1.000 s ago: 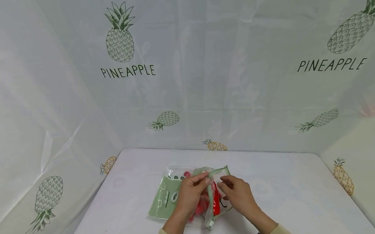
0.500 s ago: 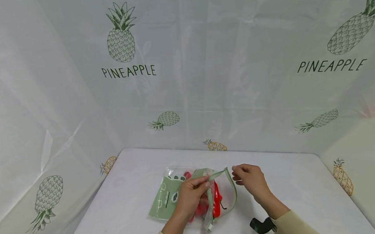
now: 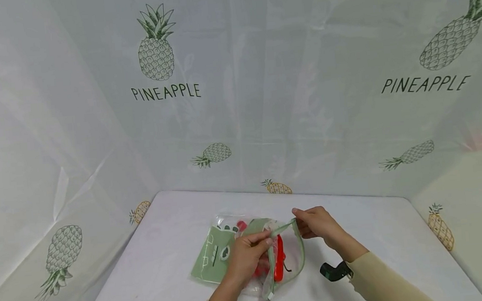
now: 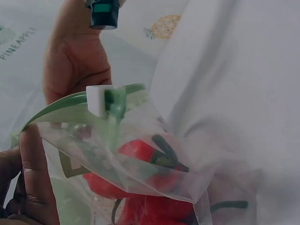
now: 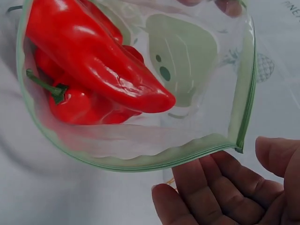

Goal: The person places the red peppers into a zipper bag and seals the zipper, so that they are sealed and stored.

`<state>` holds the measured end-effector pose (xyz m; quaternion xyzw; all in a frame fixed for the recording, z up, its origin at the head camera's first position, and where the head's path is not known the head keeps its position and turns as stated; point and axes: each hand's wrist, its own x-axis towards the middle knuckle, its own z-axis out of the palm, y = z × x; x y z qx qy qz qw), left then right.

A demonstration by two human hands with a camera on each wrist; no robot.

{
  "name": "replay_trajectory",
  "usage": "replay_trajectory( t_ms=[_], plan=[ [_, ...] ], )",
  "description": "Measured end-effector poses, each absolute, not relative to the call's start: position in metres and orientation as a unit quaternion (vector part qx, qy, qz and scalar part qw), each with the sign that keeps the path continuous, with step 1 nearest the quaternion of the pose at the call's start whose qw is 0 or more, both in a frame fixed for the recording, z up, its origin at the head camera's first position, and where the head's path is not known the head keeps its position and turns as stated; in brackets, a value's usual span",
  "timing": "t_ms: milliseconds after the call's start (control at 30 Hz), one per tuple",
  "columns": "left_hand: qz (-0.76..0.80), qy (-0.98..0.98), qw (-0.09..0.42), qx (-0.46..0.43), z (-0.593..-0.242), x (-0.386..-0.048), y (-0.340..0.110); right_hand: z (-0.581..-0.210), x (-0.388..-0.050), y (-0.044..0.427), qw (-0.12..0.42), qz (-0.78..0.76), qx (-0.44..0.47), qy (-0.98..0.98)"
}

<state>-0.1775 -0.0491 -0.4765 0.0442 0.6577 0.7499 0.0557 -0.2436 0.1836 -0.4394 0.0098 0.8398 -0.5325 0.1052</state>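
Note:
A clear zip bag (image 3: pixel 295 265) with a green rim stands with its mouth spread wide, holding several red peppers (image 5: pixel 98 56) with green stems. My left hand (image 3: pixel 246 257) pinches the rim between thumb and fingers at the left side of the mouth. At the far right corner of the rim is my right hand (image 3: pixel 318 222). In the right wrist view its fingers (image 5: pixel 220 187) lie beneath the rim, while the thumb stays apart from it. A white slider (image 4: pixel 96 101) sits at the near end of the zip.
Clear plastic with a green cartoon-face print (image 3: pixel 210 263) lies flat at the left; I cannot tell whether it is part of the same bag. Underneath is a white table (image 3: pixel 159 253), backed by a pineapple-printed curtain (image 3: pixel 287 94).
My right hand moved out of the bag's mouth to the right, then came back to its far right corner. The mouth has widened. My left hand kept its pinch on the rim.

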Motion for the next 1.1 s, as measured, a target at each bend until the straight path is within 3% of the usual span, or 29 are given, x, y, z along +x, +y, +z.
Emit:
replay_trajectory(
  t_ms=[633,833,1100],
  plan=[
    [0.723,0.683,0.084,0.064,-0.481,-0.171,-0.042,-0.435,-0.247,0.186,0.144,-0.494,-0.003,0.857],
    [0.724,0.680,0.085,0.073,-0.482,-0.166,-0.041,-0.440,-0.247,0.189,0.133,-0.511,0.011,0.849],
    [0.739,0.662,0.122,0.002,-0.498,-0.141,-0.063,-0.443,-0.249,0.192,0.118,-0.531,0.028,0.839]
  ],
)
